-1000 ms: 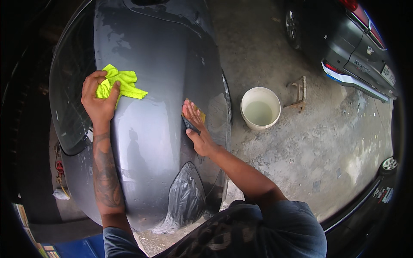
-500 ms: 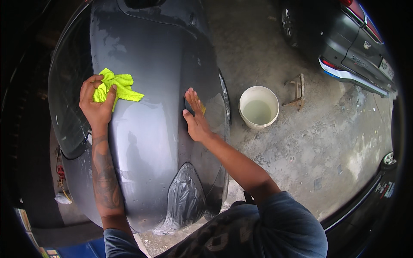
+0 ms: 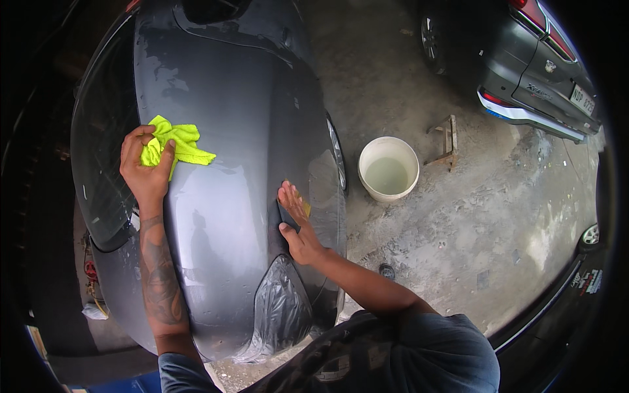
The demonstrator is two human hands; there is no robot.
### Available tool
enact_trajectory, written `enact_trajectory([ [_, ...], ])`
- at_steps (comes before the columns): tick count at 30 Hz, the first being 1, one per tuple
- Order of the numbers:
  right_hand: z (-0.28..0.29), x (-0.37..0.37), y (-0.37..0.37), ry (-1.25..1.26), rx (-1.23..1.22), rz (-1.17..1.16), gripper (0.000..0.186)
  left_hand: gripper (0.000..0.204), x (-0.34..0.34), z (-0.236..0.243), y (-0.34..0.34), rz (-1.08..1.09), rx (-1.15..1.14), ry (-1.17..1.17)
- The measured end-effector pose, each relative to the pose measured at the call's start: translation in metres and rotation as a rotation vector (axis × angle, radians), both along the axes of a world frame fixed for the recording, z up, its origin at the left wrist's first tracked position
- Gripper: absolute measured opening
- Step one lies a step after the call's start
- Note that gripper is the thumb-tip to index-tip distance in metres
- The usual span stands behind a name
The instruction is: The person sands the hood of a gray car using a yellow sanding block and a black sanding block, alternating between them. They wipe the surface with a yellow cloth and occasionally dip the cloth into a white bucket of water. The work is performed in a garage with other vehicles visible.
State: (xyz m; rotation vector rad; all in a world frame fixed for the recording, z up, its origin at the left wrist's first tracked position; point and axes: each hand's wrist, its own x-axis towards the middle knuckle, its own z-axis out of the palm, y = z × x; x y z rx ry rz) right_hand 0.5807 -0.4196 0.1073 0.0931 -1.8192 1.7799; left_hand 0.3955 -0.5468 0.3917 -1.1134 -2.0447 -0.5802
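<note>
In my left hand (image 3: 145,171) is a bunched neon-yellow cloth (image 3: 187,143), gripped between thumb and fingers. The cloth rests on the wet grey rear body panel of a car (image 3: 213,216), beside its dark window. My right hand (image 3: 303,237) lies nearly flat on the panel's side, fingers stretched forward and thumb set apart. Under it is a dark sheet like sandpaper (image 3: 287,218), with a yellow pad (image 3: 306,209) showing at the outer edge of the fingers. Silvery plastic (image 3: 282,308) covers the light opening just nearer to me.
A white bucket (image 3: 361,175) of cloudy water stands on the concrete floor to the right, with a small wooden stool (image 3: 452,144) beyond it. Another dark grey car (image 3: 524,82) is parked at the far right; a black car (image 3: 557,314) is at the near right.
My right hand has slid toward me along the panel with the sandpaper, close to the plastic-covered light. My left hand stays on the cloth at about the same spot. The view has shifted slightly.
</note>
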Motion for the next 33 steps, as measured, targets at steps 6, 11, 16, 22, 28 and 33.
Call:
enact_trajectory([
  [6, 0.006, -0.078, 0.047, -0.103, 0.007, -0.086, 0.072, 0.026, 0.002, 0.007, 0.009, -0.008, -0.01, 0.002],
  [11, 0.005, 0.004, -0.014, -0.032, 0.138, -0.082, 0.069, 0.026, 0.0, -0.002, -0.003, 0.011, 0.003, -0.02],
  [16, 0.006, -0.087, 0.052, -0.231, 0.016, -0.097, 0.073, 0.025, -0.003, 0.003, 0.008, -0.027, 0.008, -0.014],
  [22, 0.0, -0.01, -0.002, -0.041, 0.072, -0.054, 0.073, 0.026, 0.0, 0.0, -0.004, 0.006, 0.0, -0.022],
  [28, 0.009, -0.09, 0.053, -0.159, 0.011, -0.094, 0.07, 0.027, -0.001, 0.005, 0.009, -0.038, 0.008, -0.037],
  [33, 0.005, -0.016, -0.002, 0.055, 0.022, -0.017, 0.068, 0.027, -0.002, -0.002, -0.004, 0.006, 0.011, -0.035],
])
